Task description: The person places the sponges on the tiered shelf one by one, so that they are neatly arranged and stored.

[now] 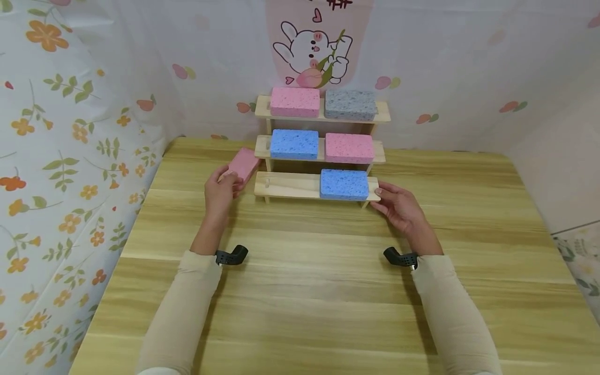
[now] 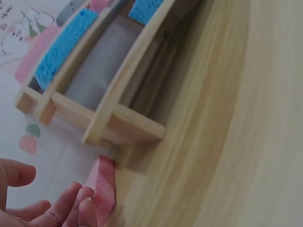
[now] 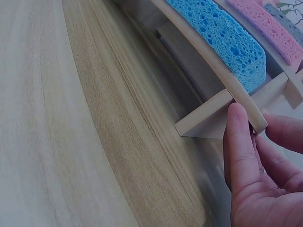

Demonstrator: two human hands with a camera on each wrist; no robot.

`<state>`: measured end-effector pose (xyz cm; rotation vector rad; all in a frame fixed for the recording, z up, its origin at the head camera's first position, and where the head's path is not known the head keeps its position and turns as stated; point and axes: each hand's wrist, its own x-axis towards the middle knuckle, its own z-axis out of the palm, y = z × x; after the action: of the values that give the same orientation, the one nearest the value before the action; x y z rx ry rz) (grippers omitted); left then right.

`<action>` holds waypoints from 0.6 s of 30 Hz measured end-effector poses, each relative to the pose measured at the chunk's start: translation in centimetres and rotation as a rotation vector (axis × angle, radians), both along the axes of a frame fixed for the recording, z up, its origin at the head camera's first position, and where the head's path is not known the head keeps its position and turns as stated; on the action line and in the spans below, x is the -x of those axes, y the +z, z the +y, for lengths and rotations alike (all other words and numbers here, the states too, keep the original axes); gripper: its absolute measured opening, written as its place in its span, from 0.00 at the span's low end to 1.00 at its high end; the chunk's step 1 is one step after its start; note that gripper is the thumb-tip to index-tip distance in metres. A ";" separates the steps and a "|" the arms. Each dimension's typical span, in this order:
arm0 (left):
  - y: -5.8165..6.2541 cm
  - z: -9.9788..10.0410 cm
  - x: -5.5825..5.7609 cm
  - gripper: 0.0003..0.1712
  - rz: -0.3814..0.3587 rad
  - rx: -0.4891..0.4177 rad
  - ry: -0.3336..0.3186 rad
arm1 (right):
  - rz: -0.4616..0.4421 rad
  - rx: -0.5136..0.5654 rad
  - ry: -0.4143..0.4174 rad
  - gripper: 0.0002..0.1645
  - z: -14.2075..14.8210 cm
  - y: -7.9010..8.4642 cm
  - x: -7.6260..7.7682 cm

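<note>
A three-tier wooden display shelf (image 1: 290,182) stands at the back of the table. At its left side, a pink sponge (image 1: 245,164) lies on the table at a slant. My left hand (image 1: 221,192) is at this sponge's near end, fingertips right against it. In the left wrist view, the thumb stands apart from the loosely bent fingers (image 2: 61,205), nothing between them, and the pink sponge (image 2: 105,189) shows just beyond. My right hand (image 1: 398,205) pinches the right end of the lowest board; the right wrist view shows fingers (image 3: 241,151) around the board's end (image 3: 253,116).
On the bottom tier sits a blue sponge (image 1: 344,184), at its right half. The middle tier holds a blue sponge (image 1: 294,144) and a pink one (image 1: 349,148); the top tier, a pink sponge (image 1: 295,101) and a grey one (image 1: 349,104). A patterned curtain (image 1: 211,62) hangs close behind.
</note>
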<state>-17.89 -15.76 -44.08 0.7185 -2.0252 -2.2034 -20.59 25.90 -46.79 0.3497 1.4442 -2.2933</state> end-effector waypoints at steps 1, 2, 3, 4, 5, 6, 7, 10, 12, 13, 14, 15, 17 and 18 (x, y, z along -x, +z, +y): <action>-0.1 -0.1 0.1 0.29 -0.010 -0.009 0.007 | 0.002 0.000 -0.002 0.30 0.0 0.0 0.0; -0.3 -0.3 0.2 0.30 -0.021 -0.018 0.013 | 0.002 -0.003 -0.001 0.30 0.0 0.1 0.1; -0.5 -0.4 0.3 0.31 -0.033 -0.025 0.016 | 0.001 -0.004 -0.002 0.31 0.1 0.1 0.1; -0.7 -0.5 0.4 0.32 -0.047 -0.028 0.017 | -0.002 -0.005 -0.003 0.31 0.1 0.1 0.1; -0.9 -0.6 0.5 0.33 -0.061 -0.030 0.014 | -0.004 -0.006 -0.004 0.32 0.0 0.1 0.0; -1.1 -0.8 0.6 0.34 -0.073 -0.029 0.011 | -0.007 -0.003 -0.005 0.33 0.1 0.1 0.0; -1.2 -0.9 0.7 0.35 -0.084 -0.025 0.009 | -0.010 -0.003 -0.008 0.33 0.0 0.0 0.0; -1.7 -1.2 1.0 0.38 -0.112 -0.019 -0.006 | -0.012 -0.003 -0.005 0.35 0.0 0.1 -0.1; -1.7 -1.4 1.2 0.39 -0.129 -0.026 -0.019 | -0.012 -0.003 -0.005 0.35 -0.1 0.1 0.0; -1.7 -1.6 1.3 0.40 -0.136 -0.035 -0.029 | -0.011 -0.007 -0.005 0.35 -0.1 0.1 0.0; -1.7 -1.7 1.4 0.40 -0.141 -0.040 -0.039 | -0.010 -0.006 -0.005 0.35 -0.1 0.1 0.0; -1.6 -1.8 1.4 0.40 -0.148 -0.047 -0.050 | -0.009 -0.005 -0.005 0.34 -0.1 0.1 0.0; -1.6 -2.1 1.6 0.40 -0.152 -0.066 -0.070 | -0.008 -0.006 -0.006 0.33 -0.1 0.1 0.0; -1.6 -2.1 1.6 0.40 -0.153 -0.074 -0.079 | -0.007 -0.005 -0.006 0.33 -0.1 0.1 0.0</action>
<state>-19.52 -17.89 -45.73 0.8542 -2.0844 -2.3460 -20.60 25.83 -46.66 0.3642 1.4475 -2.2917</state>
